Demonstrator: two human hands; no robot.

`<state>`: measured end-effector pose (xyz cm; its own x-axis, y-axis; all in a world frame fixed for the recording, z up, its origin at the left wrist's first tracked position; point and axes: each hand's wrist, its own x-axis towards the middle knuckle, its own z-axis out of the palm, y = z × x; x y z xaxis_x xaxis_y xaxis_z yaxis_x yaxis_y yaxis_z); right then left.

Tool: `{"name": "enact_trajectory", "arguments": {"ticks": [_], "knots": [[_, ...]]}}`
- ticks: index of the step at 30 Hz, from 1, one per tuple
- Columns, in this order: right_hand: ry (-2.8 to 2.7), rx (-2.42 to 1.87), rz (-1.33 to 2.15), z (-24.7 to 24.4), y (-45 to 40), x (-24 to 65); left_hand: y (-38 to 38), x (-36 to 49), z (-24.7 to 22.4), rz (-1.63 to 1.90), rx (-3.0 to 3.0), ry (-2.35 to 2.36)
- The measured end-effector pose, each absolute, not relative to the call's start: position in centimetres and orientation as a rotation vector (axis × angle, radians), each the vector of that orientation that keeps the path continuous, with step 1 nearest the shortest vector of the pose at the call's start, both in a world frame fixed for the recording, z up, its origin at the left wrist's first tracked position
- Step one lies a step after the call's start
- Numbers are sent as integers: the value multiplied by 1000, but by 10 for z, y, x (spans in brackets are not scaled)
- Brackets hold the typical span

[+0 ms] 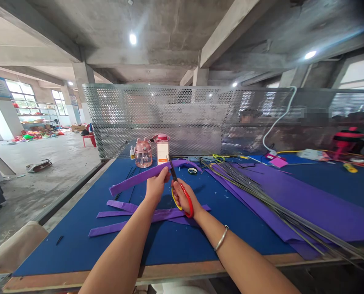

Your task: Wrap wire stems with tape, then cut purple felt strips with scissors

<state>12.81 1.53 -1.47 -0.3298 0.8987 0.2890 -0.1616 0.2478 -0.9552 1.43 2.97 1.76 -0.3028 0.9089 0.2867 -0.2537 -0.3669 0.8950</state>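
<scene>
My left hand [156, 185] pinches a long purple strip [129, 183] between thumb and fingers, holding it above the table. In my right hand [185, 196] is a pair of scissors [189, 204] with one red and one yellow handle loop. Their dark blades point up and away, right at the strip beside my left fingertips; whether the blades are parted is hard to tell. Beyond the blades the strip curves off to the right. Under my forearms lie several cut purple strips [108, 229] on the blue tabletop [78, 245].
Large purple sheets [310, 204] with a bundle of thin stems [261, 196] cover the right side. At the back stand a pink bottle [143, 153], a small white box [163, 153] and a roll of tape [192, 171], before a perforated metal screen [185, 106].
</scene>
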Motion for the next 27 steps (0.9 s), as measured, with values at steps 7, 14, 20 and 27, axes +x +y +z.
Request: {"name": "enact_trajectory", "arguments": {"ticks": [7, 14, 20, 27], "knots": [[-1444, -563, 1498, -13, 11, 128, 28, 15, 20, 1826, 1087, 1047], [-1571, -533, 1361, -20, 14, 128, 27, 15, 21, 1836, 1129, 1116], [-1508, -516, 1381, -17, 13, 127, 25, 16, 22, 1810, 1257, 1107], [-1420, -559, 1429, -14, 11, 125, 21, 17, 25, 1776, 1247, 1120]]}}
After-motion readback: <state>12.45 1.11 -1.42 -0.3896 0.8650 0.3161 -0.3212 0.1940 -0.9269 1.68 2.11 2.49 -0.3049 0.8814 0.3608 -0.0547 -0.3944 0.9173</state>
